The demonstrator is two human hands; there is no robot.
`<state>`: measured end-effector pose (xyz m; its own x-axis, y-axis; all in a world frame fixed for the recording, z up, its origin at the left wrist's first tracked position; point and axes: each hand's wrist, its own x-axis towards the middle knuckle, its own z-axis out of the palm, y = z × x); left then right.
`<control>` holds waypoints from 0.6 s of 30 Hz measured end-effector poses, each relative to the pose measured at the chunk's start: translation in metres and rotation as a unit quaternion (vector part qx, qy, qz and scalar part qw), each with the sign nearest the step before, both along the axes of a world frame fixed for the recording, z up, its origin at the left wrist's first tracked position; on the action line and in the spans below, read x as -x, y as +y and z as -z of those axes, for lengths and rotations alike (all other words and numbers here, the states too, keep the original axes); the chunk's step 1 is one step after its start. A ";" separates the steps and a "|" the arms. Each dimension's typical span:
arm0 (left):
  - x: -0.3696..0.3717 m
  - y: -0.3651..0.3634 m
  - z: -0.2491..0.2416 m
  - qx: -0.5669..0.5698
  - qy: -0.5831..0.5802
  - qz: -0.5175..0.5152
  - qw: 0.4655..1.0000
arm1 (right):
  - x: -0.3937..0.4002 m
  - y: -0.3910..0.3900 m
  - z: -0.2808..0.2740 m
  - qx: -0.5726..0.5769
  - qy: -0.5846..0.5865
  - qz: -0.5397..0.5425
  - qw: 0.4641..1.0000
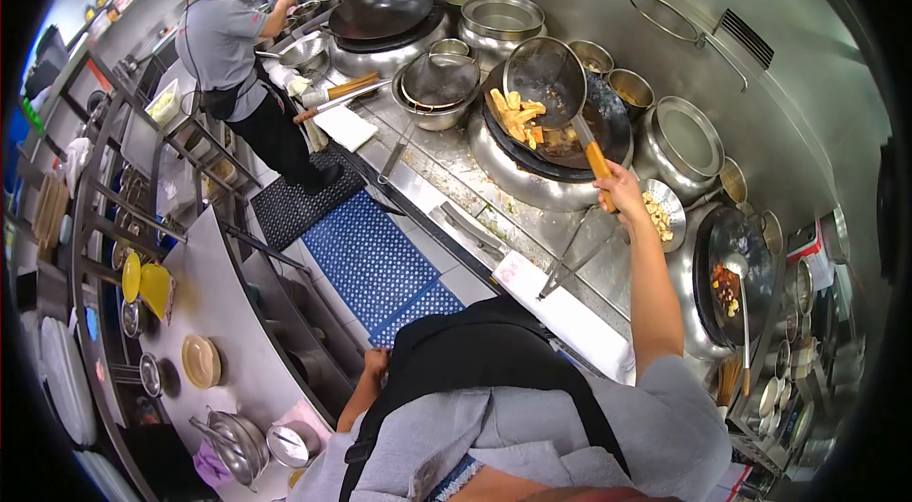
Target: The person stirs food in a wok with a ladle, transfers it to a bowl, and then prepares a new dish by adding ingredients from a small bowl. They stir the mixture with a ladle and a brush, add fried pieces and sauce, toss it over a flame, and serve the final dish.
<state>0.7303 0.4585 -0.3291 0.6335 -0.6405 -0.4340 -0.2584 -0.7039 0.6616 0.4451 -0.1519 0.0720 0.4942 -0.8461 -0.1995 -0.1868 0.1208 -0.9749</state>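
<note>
My right hand (622, 192) is closed around the wooden handle of a wire mesh strainer (544, 75). The strainer's round basket is over the left part of a dark wok (608, 127). Golden fried pieces (516, 115) lie in the wok beside and partly below the mesh. Close to my right hand, a metal strainer bowl (673, 234) holds pale chopped pieces (655, 214). Metal tongs (567, 266) rest on the counter below that hand. Down by my apron is my left hand (377, 362), away from the stove; its fingers are too small to make out.
A second wok (705, 260) at right holds dark food and a ladle (745, 312). Metal pots (691, 143) line the back. Another mesh strainer sits on a bowl (439, 117). Left stands a co-worker (223, 46). A steel table (247, 340) and blue mat (370, 255) are nearby.
</note>
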 end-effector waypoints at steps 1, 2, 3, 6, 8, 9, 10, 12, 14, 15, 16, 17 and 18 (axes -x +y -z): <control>0.003 0.010 0.015 -0.006 -0.041 0.039 0.998 | 0.002 -0.004 0.000 0.017 0.001 0.008 1.000; 0.007 0.016 0.023 -0.028 -0.079 0.079 0.993 | 0.001 -0.008 -0.002 0.018 -0.001 0.021 1.000; 0.014 0.018 0.018 -0.052 -0.112 0.114 0.986 | -0.001 -0.012 -0.005 0.021 -0.004 0.033 0.999; 0.031 0.024 -0.003 -0.136 -0.189 0.220 0.947 | 0.003 -0.034 -0.006 -0.016 -0.027 0.033 0.999; 0.040 0.030 -0.010 -0.176 -0.216 0.264 0.923 | 0.007 -0.054 -0.007 -0.041 -0.041 0.029 0.998; 0.045 0.034 -0.009 -0.181 -0.203 0.250 0.929 | 0.008 -0.060 -0.009 -0.048 -0.047 0.034 0.997; 0.048 0.039 -0.009 -0.168 -0.210 0.249 0.930 | 0.007 -0.068 -0.011 -0.055 -0.055 0.039 0.996; 0.050 0.045 -0.010 -0.142 -0.230 0.248 0.930 | 0.002 -0.086 -0.016 -0.017 -0.040 0.057 0.997; 0.054 0.051 -0.011 -0.117 -0.280 0.203 0.931 | -0.005 -0.102 -0.024 0.050 -0.016 0.084 0.995; 0.055 0.056 -0.008 -0.105 -0.306 0.180 0.929 | -0.010 -0.118 -0.024 0.074 -0.005 0.097 0.993; 0.052 0.056 -0.012 -0.059 -0.273 0.144 0.949 | -0.016 -0.128 -0.031 0.112 0.018 0.108 0.988; 0.049 0.058 -0.016 -0.012 -0.239 0.108 0.965 | -0.022 -0.137 -0.039 0.150 0.039 0.116 0.981; 0.045 0.057 -0.021 0.036 -0.204 0.074 0.976 | -0.028 -0.148 -0.044 0.187 0.060 0.125 0.973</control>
